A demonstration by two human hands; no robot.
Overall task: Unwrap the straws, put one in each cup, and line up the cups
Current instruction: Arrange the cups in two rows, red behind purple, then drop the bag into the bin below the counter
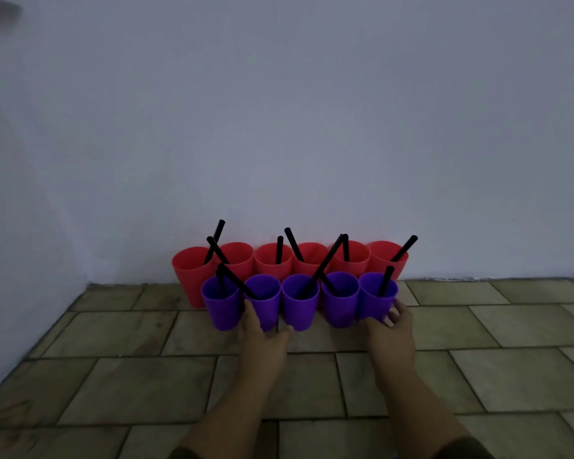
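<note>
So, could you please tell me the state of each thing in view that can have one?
Red cups: six, upright, in a row against the wall, each holding a black straw.
Purple cups: five, upright, in a row in front of the red ones, each with a straw.
Black straws: unwrapped, leaning in the cups.
Left hand: touching the second purple cup from the left.
Right hand: fingers curled on the rightmost purple cup.
</note>
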